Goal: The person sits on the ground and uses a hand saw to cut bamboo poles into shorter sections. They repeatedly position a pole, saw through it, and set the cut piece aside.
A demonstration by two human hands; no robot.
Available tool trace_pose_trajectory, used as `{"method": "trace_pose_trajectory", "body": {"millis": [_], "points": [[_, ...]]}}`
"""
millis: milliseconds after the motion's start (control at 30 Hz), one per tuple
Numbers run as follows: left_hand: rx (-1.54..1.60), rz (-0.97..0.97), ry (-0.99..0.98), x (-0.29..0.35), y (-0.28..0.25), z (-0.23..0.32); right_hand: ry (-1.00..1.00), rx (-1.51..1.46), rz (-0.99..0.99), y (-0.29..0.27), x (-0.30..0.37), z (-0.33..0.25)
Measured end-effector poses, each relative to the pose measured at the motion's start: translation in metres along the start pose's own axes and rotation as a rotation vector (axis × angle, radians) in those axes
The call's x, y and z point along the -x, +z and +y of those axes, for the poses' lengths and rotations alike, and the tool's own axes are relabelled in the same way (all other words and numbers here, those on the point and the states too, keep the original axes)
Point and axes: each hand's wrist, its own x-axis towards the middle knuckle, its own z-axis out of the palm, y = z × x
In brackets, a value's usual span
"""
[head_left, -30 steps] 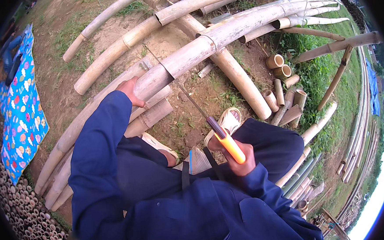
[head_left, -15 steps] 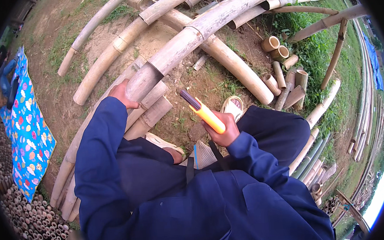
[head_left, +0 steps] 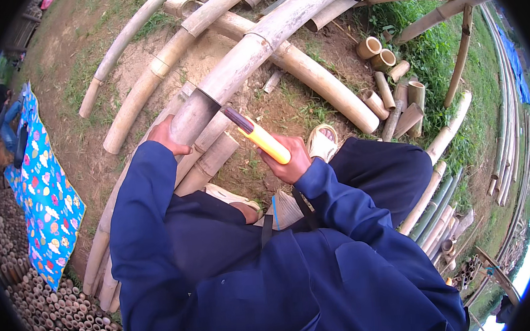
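My right hand [head_left: 292,158] is closed around the yellow handle of a handsaw [head_left: 265,142]. The saw's thin blade [head_left: 208,98] shows almost edge-on, sunk across a thick pale bamboo pole [head_left: 235,67] a short way from its near end. My left hand [head_left: 169,138] grips that near end, left of the blade, with the thumb on the near side. Other bamboo lengths [head_left: 207,163] lie beneath it. How deep the cut goes is hidden.
A long bamboo pole [head_left: 327,89] crosses under the one in my hand. Short cut bamboo pieces [head_left: 383,60] lie at the right by the grass. Stacked bamboo tubes [head_left: 68,317] fill the lower left near a blue patterned cloth [head_left: 48,191]. A person [head_left: 9,123] is at the far left.
My right hand has pushed the saw forward and left, bringing its handle close to the bamboo. My left hand keeps its grip on the pole's end. The view has shifted slightly.
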Motion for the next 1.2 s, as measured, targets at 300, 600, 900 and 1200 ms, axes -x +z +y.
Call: {"method": "trace_pose_trajectory", "body": {"millis": [300,600,900,1200], "points": [[0.007,0.061,-0.024,0.009,0.001,-0.024,0.124,0.039,-0.073,-0.070,0.114,-0.041],[0.070,0.011,0.020,0.017,-0.003,-0.015,-0.082,0.086,-0.028,-0.041,0.073,-0.022],[0.002,0.136,-0.008,0.021,-0.012,0.004,-0.063,0.001,0.003,0.007,0.003,-0.008],[0.070,0.065,0.005,0.035,0.002,0.007,-0.034,0.050,0.039,-0.013,0.014,-0.041]]}}
